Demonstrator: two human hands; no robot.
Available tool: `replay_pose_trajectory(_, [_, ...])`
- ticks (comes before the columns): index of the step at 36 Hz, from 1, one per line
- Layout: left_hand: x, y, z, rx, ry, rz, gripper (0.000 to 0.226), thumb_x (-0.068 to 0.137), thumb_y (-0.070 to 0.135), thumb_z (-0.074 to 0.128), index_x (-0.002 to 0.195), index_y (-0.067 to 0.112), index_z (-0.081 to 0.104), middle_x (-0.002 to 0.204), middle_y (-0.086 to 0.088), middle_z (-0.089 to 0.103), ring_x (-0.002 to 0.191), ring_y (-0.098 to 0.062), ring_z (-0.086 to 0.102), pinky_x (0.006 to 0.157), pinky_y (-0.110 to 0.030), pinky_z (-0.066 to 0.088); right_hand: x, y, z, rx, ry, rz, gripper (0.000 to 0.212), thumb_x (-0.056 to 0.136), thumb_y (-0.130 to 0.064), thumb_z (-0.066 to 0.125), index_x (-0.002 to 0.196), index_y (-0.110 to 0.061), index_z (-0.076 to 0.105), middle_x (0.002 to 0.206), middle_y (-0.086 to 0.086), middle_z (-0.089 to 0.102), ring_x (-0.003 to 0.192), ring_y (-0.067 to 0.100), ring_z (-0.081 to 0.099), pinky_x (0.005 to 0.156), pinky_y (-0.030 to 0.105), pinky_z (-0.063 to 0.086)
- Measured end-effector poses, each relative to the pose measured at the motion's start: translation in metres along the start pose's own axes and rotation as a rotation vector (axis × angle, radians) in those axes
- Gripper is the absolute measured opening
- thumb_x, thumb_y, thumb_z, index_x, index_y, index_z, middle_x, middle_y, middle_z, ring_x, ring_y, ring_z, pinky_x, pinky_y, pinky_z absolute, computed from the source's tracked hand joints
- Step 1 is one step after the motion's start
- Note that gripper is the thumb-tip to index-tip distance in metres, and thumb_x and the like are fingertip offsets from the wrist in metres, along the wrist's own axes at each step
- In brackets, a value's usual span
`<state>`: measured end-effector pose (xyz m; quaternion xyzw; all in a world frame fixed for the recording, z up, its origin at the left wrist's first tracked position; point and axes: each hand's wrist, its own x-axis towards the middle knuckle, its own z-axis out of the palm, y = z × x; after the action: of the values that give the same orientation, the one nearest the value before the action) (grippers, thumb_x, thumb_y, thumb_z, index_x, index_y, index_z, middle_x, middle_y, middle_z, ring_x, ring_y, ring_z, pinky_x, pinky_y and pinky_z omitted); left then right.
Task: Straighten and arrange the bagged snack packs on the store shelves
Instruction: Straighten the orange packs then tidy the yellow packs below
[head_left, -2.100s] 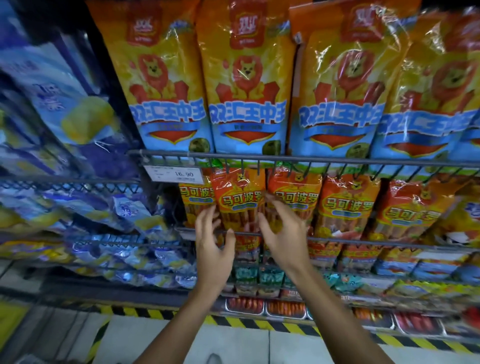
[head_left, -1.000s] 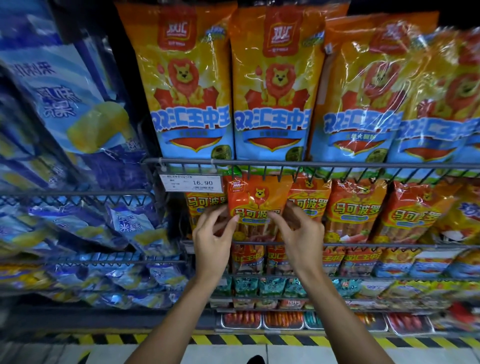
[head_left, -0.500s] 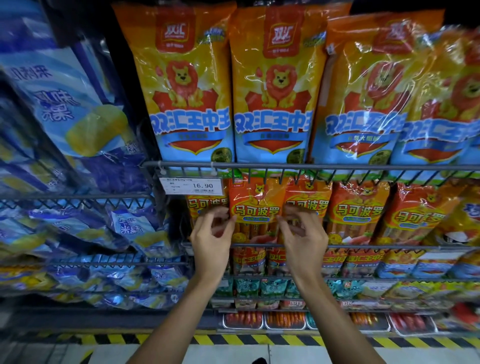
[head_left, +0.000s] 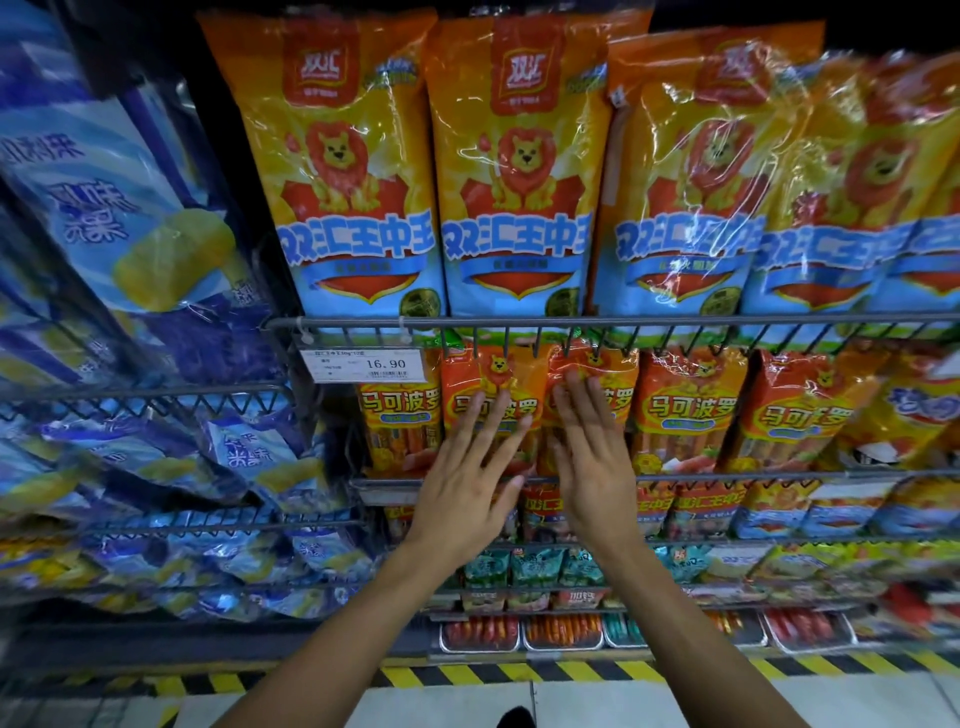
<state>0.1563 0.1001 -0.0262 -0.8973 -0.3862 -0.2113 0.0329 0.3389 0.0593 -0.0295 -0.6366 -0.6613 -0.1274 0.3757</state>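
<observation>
A row of small orange sausage packs stands on the middle wire shelf (head_left: 779, 475). My left hand (head_left: 470, 483) lies flat with spread fingers on the front of the second pack from the left (head_left: 488, 384). Beside it, my right hand (head_left: 587, 457) presses with straight fingers on the third pack (head_left: 615, 374). Both packs stand upright and side by side, their lower halves hidden by my hands. More of the same packs (head_left: 685, 405) continue to the right.
Large orange-and-blue lion packs (head_left: 519, 171) fill the shelf above, behind a wire rail (head_left: 675, 321) carrying a 16.90 price tag (head_left: 361, 364). Blue snack bags (head_left: 119, 218) crowd the left racks. Lower shelves hold small packs and trays; a yellow-black striped edge (head_left: 571, 673) marks the floor.
My hands let go of the orange pack's sides and opened, and now lie flat on the fronts of two neighbouring packs. The pack stands straighter in the row.
</observation>
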Motion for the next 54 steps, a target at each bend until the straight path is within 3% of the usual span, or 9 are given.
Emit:
replay_pose_trajectory(6, [0.005,-0.006,0.007,0.053,-0.019,-0.011,0.071,0.108,0.048,0.041,0.164,0.028,0.001,0.172,-0.001,-0.012,0.158,-0.026,-0.01,0.128,-0.045,0.012,-0.002,0.017,-0.006,-0.064,-0.02,-0.023,0.065,0.102,-0.013,0.062,0.159,-0.014,0.031,0.168,0.004,0.025,0.157,0.025,0.017,0.119,0.053,0.034])
replay_pose_trajectory(13, [0.011,-0.001,0.013,0.065,-0.056,-0.032,0.072,0.108,0.053,0.036,0.164,0.026,0.001,0.171,-0.006,-0.012,0.158,-0.03,-0.01,0.127,-0.048,0.005,-0.002,0.021,-0.002,-0.07,-0.037,-0.037,0.065,0.103,-0.012,0.06,0.16,-0.012,0.029,0.169,0.006,0.021,0.157,0.027,0.015,0.121,0.054,0.03])
replay_pose_trajectory(18, [0.006,-0.002,-0.001,-0.045,-0.078,0.018,0.068,0.109,0.049,0.039,0.164,0.03,0.004,0.171,0.0,-0.015,0.158,-0.027,-0.013,0.129,-0.048,0.004,-0.003,0.01,-0.008,0.025,-0.035,0.018,0.064,0.101,-0.017,0.063,0.158,-0.011,0.033,0.168,0.005,0.024,0.157,0.027,0.015,0.123,0.054,0.027])
replay_pose_trajectory(24, [-0.022,-0.022,-0.019,-0.188,0.078,-0.128,0.065,0.106,0.032,0.053,0.162,0.021,0.022,0.172,0.002,0.004,0.159,-0.025,0.001,0.126,-0.054,0.018,-0.006,-0.03,0.001,0.147,-0.048,-0.064,0.058,0.102,-0.021,0.063,0.154,-0.012,0.041,0.162,0.003,0.037,0.153,0.02,0.029,0.121,0.048,0.032])
replay_pose_trajectory(29, [-0.044,-0.056,-0.024,0.002,0.062,-0.262,0.071,0.106,0.04,0.043,0.163,0.013,0.011,0.172,-0.005,-0.002,0.159,-0.028,-0.002,0.124,-0.055,0.022,0.0,-0.073,0.018,0.105,-0.182,-0.168,0.063,0.106,-0.035,0.054,0.16,-0.015,0.028,0.169,0.0,0.022,0.157,0.019,0.014,0.126,0.046,0.022])
replay_pose_trajectory(35, [-0.053,-0.073,-0.023,0.149,-0.04,-0.242,0.074,0.108,0.05,0.032,0.163,0.011,0.001,0.171,-0.008,-0.011,0.158,-0.026,-0.008,0.126,-0.046,0.014,0.005,-0.071,0.032,-0.023,-0.258,-0.153,0.07,0.107,-0.043,0.047,0.163,-0.016,0.013,0.172,-0.002,0.005,0.159,0.019,0.002,0.127,0.046,0.018])
replay_pose_trajectory(44, [-0.056,-0.076,-0.031,0.035,-0.042,-0.203,0.079,0.105,0.053,0.036,0.163,0.014,-0.001,0.171,-0.006,-0.013,0.158,-0.026,-0.009,0.126,-0.047,0.018,0.004,-0.076,0.041,-0.125,-0.285,-0.113,0.074,0.108,-0.048,0.043,0.164,-0.016,0.008,0.172,0.001,-0.001,0.159,0.023,-0.001,0.126,0.049,0.019])
replay_pose_trajectory(50, [-0.061,-0.077,-0.028,-0.099,-0.024,-0.09,0.061,0.106,0.043,0.041,0.161,0.022,0.027,0.172,0.004,0.0,0.159,-0.024,-0.001,0.123,-0.055,0.026,0.003,-0.078,0.024,0.007,-0.278,-0.107,0.063,0.108,-0.041,0.049,0.161,-0.017,0.025,0.171,-0.003,0.013,0.158,0.018,0.005,0.127,0.047,0.019])
replay_pose_trajectory(54, [-0.05,-0.07,-0.02,-0.142,-0.02,-0.007,0.061,0.106,0.039,0.047,0.161,0.028,0.023,0.171,0.008,0.005,0.158,-0.024,0.004,0.124,-0.054,0.024,-0.011,-0.062,0.009,-0.005,-0.255,0.0,0.054,0.107,-0.04,0.05,0.156,-0.02,0.038,0.166,-0.002,0.027,0.157,0.017,0.015,0.127,0.042,0.021])
